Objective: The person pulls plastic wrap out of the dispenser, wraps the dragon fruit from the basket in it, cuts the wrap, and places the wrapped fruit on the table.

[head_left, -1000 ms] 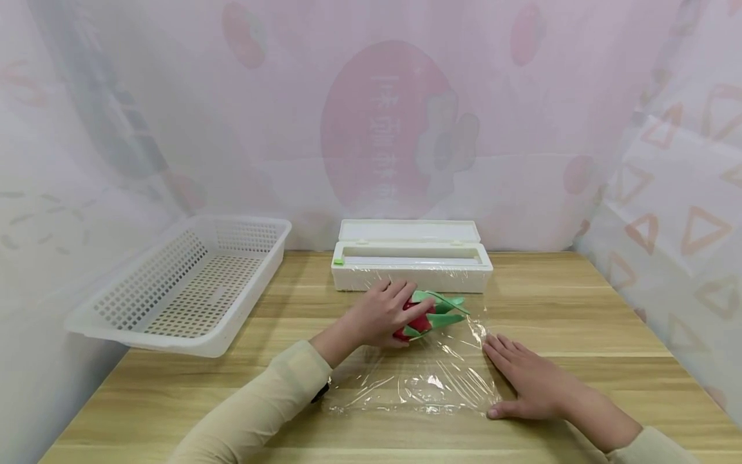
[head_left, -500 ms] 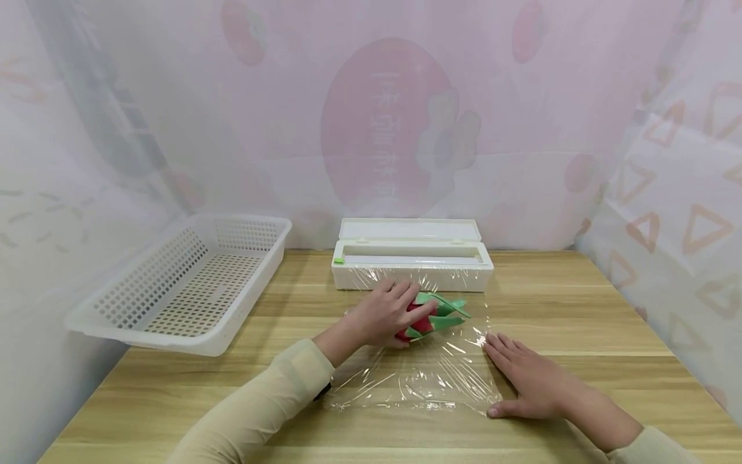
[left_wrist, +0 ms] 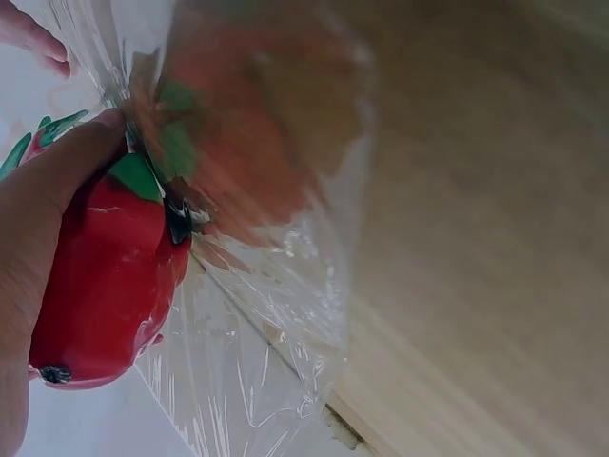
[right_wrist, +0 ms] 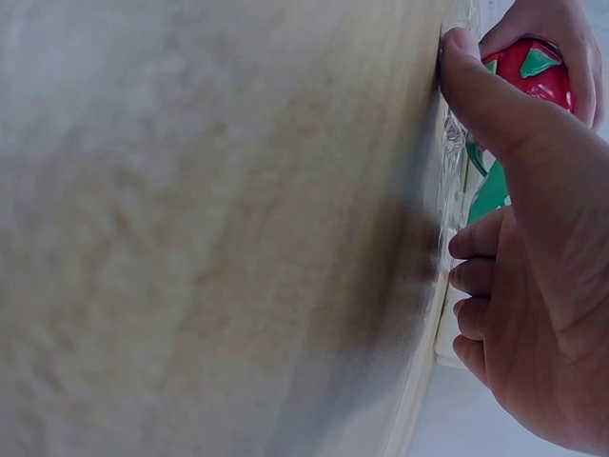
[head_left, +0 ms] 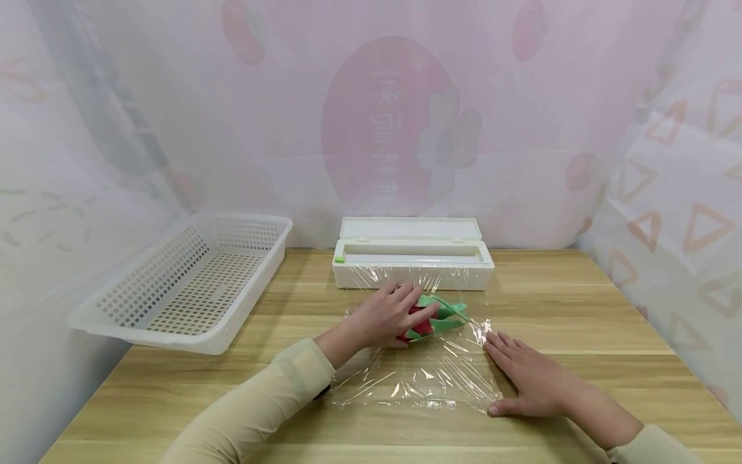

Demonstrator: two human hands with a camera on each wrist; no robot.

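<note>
A red toy dragon fruit with green leaves [head_left: 433, 317] lies on a sheet of clear cling film [head_left: 423, 380] spread over the wooden table [head_left: 580, 309]. My left hand [head_left: 387, 316] grips the fruit from the left, its fingers curled over the top. The left wrist view shows the red fruit [left_wrist: 109, 276] under my thumb, with wrinkled film [left_wrist: 276, 286] beside it. My right hand [head_left: 530, 379] lies flat on the table and presses the film's right edge. In the right wrist view, that right hand [right_wrist: 533, 286] sits close to the fruit [right_wrist: 538, 71].
A white cling film dispenser box [head_left: 411, 263] stands open just behind the fruit, and the film runs out of it. At the table's left edge sits a white perforated basket [head_left: 185, 283]. Patterned curtains close in the back and the right side.
The film has wrinkled more around the fruit. My left hand and the fruit have shifted slightly toward me. The right hand has stayed flat in place.
</note>
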